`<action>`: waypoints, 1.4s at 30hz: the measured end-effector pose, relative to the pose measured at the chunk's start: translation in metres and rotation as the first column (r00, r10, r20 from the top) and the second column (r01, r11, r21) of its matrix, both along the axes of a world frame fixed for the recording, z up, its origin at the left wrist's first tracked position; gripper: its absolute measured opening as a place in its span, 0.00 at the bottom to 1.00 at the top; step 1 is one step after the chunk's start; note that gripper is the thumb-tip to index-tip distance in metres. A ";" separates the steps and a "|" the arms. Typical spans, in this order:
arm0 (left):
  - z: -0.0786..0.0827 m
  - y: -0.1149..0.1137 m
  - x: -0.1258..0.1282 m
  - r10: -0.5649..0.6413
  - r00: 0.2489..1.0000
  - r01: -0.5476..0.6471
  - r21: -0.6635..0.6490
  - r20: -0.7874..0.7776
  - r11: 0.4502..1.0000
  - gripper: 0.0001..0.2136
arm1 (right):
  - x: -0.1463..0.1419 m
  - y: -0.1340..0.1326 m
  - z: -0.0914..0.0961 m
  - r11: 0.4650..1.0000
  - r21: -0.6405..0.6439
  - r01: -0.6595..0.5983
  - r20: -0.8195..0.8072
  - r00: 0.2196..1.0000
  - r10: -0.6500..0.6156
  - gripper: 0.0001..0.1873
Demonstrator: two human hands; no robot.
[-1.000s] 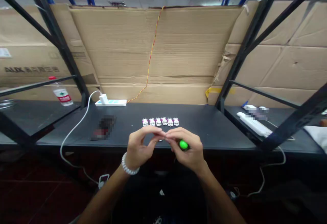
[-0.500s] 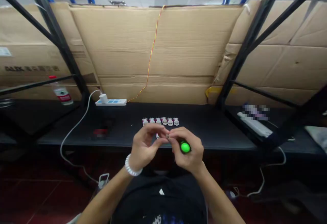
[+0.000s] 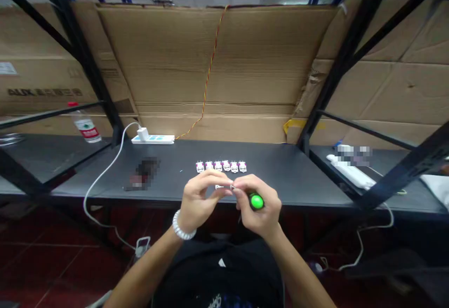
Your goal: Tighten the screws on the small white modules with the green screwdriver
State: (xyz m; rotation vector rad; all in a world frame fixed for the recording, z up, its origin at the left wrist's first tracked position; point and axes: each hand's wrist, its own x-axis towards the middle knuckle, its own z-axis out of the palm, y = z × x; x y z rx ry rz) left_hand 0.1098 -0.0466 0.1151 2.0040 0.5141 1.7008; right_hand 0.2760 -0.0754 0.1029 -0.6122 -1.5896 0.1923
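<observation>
My left hand (image 3: 199,200), with a white beaded bracelet (image 3: 182,226) on its wrist, pinches a small white connector piece (image 3: 219,187) between finger and thumb. My right hand (image 3: 257,209) grips a small screwdriver (image 3: 257,201), whose green-capped handle shows in the fist. Its tip is mostly hidden by the fingers and sits at the end of the white piece. Just beyond my hands, a row of several small white-and-purple connector pieces (image 3: 220,166) lies on the black table (image 3: 280,177).
A blurred object (image 3: 142,174) lies left of the row. Behind are a white power strip (image 3: 152,139) with a white cable and a water bottle (image 3: 84,128). Cardboard sheets (image 3: 210,64) and black shelf uprights frame the table. Another white power strip (image 3: 351,174) lies at right.
My hands have come closer over the table's front edge, and the small white piece now shows between them, with the screwdriver tip at its end. The view has tilted slightly.
</observation>
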 end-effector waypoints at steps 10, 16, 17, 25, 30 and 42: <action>0.002 -0.010 0.001 0.091 0.995 -0.089 0.043 -0.045 0.995 0.04 | -0.001 0.001 -0.001 1.000 0.009 0.005 0.027 1.000 -0.006 0.07; 0.001 -0.010 0.001 0.108 0.992 -0.105 0.051 -0.061 0.993 0.05 | -0.004 0.000 -0.001 0.999 0.037 0.015 0.029 0.999 -0.016 0.07; 0.002 -0.010 0.000 0.109 0.991 -0.105 0.050 -0.072 0.993 0.05 | -0.004 0.000 -0.001 0.999 0.038 0.013 0.028 1.000 -0.014 0.07; 0.013 -0.016 -0.008 0.119 0.981 -0.103 0.110 -0.150 0.989 0.07 | -0.006 -0.003 -0.002 0.999 0.001 -0.033 0.021 0.999 0.033 0.06; 0.017 -0.015 -0.014 0.084 0.983 -0.067 0.107 -0.165 0.992 0.06 | -0.009 -0.003 -0.002 0.993 -0.073 -0.092 -0.027 0.996 0.090 0.04; 0.011 -0.004 -0.016 -0.069 0.988 0.058 -0.076 -0.142 0.995 0.04 | -0.006 0.000 -0.003 0.988 -0.120 -0.094 -0.021 0.996 0.092 0.02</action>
